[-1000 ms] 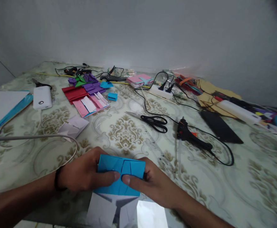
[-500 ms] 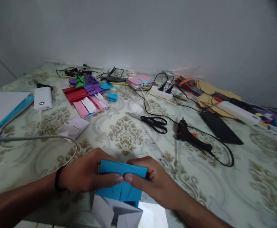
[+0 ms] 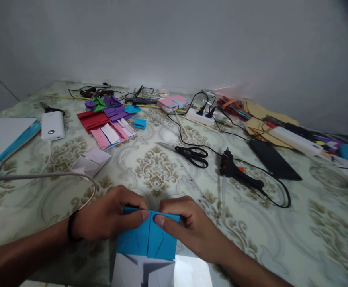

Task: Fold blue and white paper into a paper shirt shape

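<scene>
Between both hands is a folded blue paper piece (image 3: 147, 239), low in the centre of the head view. My left hand (image 3: 108, 217) pinches its upper left edge, thumb in front. On the upper right edge, my right hand (image 3: 192, 225) grips with thumb in front and fingers behind. Just below the blue paper is a folded white paper piece (image 3: 129, 271), partly cut off by the frame's bottom. Beyond the hands, black-handled scissors (image 3: 192, 154) lie on the patterned tablecloth (image 3: 156, 169), with a black glue gun (image 3: 239, 171) to their right.
Folded red (image 3: 92, 119), purple and pink papers lie at the back left, near a white power bank (image 3: 52, 125). A white folded piece (image 3: 92, 161) sits closer. A power strip (image 3: 199, 116) with cables, a black phone-like slab (image 3: 274, 159) and a transparent ruler (image 3: 196, 187) are rightward.
The top strip of the blue paper is now folded down, and both hands' fingers press closer along its top edge. The view has shifted slightly.
</scene>
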Action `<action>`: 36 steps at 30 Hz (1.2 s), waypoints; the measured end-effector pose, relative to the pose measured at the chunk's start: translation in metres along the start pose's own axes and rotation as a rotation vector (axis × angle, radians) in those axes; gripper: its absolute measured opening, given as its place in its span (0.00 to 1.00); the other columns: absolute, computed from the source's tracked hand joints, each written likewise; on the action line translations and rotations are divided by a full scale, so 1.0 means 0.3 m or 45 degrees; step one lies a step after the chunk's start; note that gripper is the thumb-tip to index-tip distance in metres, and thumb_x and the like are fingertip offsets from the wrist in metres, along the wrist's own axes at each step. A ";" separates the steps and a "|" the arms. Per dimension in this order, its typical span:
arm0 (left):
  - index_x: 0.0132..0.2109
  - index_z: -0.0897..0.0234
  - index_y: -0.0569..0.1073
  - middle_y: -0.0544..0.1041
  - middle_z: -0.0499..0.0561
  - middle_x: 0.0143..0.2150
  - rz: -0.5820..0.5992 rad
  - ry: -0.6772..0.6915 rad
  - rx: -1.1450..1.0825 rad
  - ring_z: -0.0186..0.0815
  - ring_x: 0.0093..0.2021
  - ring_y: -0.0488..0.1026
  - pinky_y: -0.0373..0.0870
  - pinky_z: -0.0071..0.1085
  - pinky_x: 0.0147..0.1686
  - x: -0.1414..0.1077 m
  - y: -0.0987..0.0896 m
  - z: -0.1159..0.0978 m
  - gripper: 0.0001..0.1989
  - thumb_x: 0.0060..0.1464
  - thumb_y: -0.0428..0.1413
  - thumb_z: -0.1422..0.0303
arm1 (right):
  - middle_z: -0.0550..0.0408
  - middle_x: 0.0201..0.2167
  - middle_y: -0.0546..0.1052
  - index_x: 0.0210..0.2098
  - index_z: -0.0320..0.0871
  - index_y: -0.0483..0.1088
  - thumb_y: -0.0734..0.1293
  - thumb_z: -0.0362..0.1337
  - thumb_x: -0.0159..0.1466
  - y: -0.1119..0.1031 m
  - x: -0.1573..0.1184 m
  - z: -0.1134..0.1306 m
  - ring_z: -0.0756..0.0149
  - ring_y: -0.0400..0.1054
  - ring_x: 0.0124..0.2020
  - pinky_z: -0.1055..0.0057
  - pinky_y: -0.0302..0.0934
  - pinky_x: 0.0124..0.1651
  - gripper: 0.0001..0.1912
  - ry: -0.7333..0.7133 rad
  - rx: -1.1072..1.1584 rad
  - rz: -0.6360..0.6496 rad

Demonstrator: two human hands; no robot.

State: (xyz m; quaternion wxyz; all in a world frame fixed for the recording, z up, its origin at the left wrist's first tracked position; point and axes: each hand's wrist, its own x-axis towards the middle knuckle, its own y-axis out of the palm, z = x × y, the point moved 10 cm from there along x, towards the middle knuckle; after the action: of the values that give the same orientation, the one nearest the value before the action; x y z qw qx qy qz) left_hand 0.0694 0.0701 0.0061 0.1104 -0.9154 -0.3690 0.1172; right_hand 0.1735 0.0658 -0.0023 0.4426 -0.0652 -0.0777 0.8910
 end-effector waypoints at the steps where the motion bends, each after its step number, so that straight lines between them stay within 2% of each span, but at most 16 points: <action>1: 0.31 0.67 0.74 0.66 0.43 0.25 -0.002 -0.007 0.024 0.28 0.27 0.61 0.59 0.24 0.27 0.001 0.001 0.002 0.16 0.67 0.54 0.63 | 0.63 0.20 0.58 0.21 0.42 0.61 0.70 0.46 0.69 0.001 0.000 -0.002 0.73 0.52 0.23 0.71 0.46 0.26 0.25 0.011 -0.014 0.004; 5: 0.30 0.66 0.73 0.65 0.43 0.25 -0.014 -0.003 0.124 0.28 0.27 0.62 0.59 0.24 0.28 -0.007 -0.001 -0.004 0.15 0.66 0.54 0.65 | 0.62 0.23 0.67 0.29 0.42 0.72 0.68 0.42 0.69 0.016 0.001 0.000 0.72 0.58 0.26 0.73 0.52 0.29 0.14 0.007 -0.012 0.032; 8: 0.29 0.66 0.71 0.63 0.43 0.25 0.017 -0.009 0.189 0.28 0.28 0.61 0.58 0.24 0.29 -0.015 0.009 -0.002 0.15 0.66 0.54 0.66 | 0.60 0.26 0.71 0.33 0.41 0.74 0.69 0.41 0.69 0.030 0.001 -0.007 0.70 0.61 0.29 0.73 0.56 0.33 0.10 0.002 0.113 0.045; 11: 0.30 0.66 0.72 0.64 0.43 0.26 0.020 -0.022 0.231 0.28 0.28 0.62 0.58 0.24 0.29 -0.014 0.018 0.005 0.15 0.67 0.53 0.66 | 0.62 0.24 0.66 0.29 0.42 0.69 0.70 0.38 0.66 0.033 0.003 -0.027 0.71 0.58 0.27 0.73 0.53 0.31 0.11 0.035 0.198 0.015; 14: 0.33 0.67 0.75 0.69 0.43 0.27 0.022 -0.024 0.198 0.28 0.28 0.64 0.60 0.23 0.29 -0.004 0.029 0.007 0.14 0.67 0.53 0.66 | 0.63 0.23 0.64 0.26 0.43 0.66 0.69 0.35 0.65 0.022 0.005 -0.029 0.71 0.56 0.27 0.73 0.52 0.31 0.12 0.021 0.152 -0.041; 18: 0.31 0.67 0.75 0.69 0.43 0.25 -0.055 0.006 0.177 0.27 0.27 0.64 0.60 0.22 0.29 0.003 0.004 -0.001 0.15 0.66 0.54 0.66 | 0.60 0.26 0.68 0.30 0.43 0.69 0.70 0.40 0.67 0.014 0.007 -0.031 0.69 0.60 0.29 0.72 0.55 0.33 0.12 0.058 0.161 -0.054; 23: 0.30 0.67 0.75 0.65 0.42 0.23 -0.155 0.001 0.205 0.27 0.26 0.60 0.58 0.23 0.27 0.001 -0.036 0.001 0.16 0.66 0.54 0.66 | 0.60 0.25 0.67 0.29 0.43 0.68 0.68 0.49 0.69 -0.022 0.004 -0.029 0.69 0.60 0.28 0.71 0.55 0.32 0.18 0.082 0.089 -0.136; 27: 0.31 0.66 0.77 0.69 0.42 0.24 -0.121 0.003 0.222 0.27 0.26 0.62 0.60 0.23 0.28 0.002 -0.024 -0.002 0.14 0.65 0.55 0.67 | 0.60 0.24 0.67 0.28 0.43 0.69 0.69 0.48 0.68 -0.024 0.004 -0.032 0.69 0.60 0.28 0.71 0.54 0.32 0.18 0.090 0.049 -0.137; 30: 0.31 0.67 0.78 0.70 0.43 0.24 -0.155 0.024 0.238 0.28 0.27 0.64 0.61 0.23 0.29 -0.001 -0.033 -0.012 0.14 0.66 0.54 0.67 | 0.60 0.25 0.67 0.30 0.42 0.69 0.68 0.47 0.70 -0.025 0.005 -0.033 0.69 0.60 0.28 0.71 0.55 0.32 0.17 0.086 0.053 -0.137; 36: 0.32 0.67 0.79 0.70 0.44 0.25 -0.171 0.026 0.213 0.29 0.28 0.66 0.62 0.23 0.29 -0.004 -0.046 -0.008 0.17 0.67 0.55 0.64 | 0.59 0.25 0.68 0.29 0.43 0.69 0.67 0.45 0.70 -0.037 0.000 -0.029 0.69 0.60 0.28 0.71 0.54 0.32 0.16 0.071 -0.013 -0.158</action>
State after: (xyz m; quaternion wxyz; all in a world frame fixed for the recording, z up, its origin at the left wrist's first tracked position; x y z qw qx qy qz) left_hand 0.0602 0.0787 0.0124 0.1978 -0.8772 -0.4174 0.1307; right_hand 0.1839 0.0730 -0.0086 0.4988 -0.0871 -0.0737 0.8592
